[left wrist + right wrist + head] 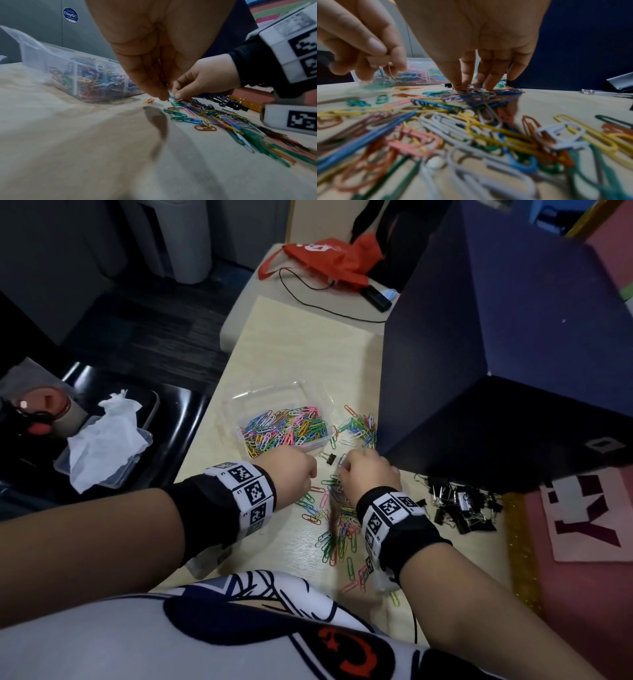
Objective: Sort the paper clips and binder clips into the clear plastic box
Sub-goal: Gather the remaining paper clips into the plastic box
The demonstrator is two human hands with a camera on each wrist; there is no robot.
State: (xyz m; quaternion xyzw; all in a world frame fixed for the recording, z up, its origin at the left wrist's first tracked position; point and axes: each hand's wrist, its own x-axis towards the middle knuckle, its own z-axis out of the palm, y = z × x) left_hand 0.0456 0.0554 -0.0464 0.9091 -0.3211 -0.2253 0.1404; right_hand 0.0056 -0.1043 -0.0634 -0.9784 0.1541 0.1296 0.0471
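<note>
The clear plastic box [310,445] [75,75] [423,67] sits mid-table, lid open, holding many coloured paper clips. Loose paper clips [337,522] [223,121] [453,128] are spread in front of it, and another heap [359,426] lies to its right. My left hand [310,474] [163,96] [385,67] hovers just in front of the box, fingers curled round a few paper clips. Beside it, my right hand [346,470] [176,94] [469,85] pinches paper clips at the far end of the loose spread. One black binder clip [329,457] lies between the hands. A pile of black binder clips [459,505] [228,102] lies to the right.
A tall dark blue block [496,337] stands close on the right, touching the far clip heap. A red bag [329,261] and a black cable [308,299] lie at the table's far end. Left of the table, a tissue [102,440] lies in a clear tray on a black seat.
</note>
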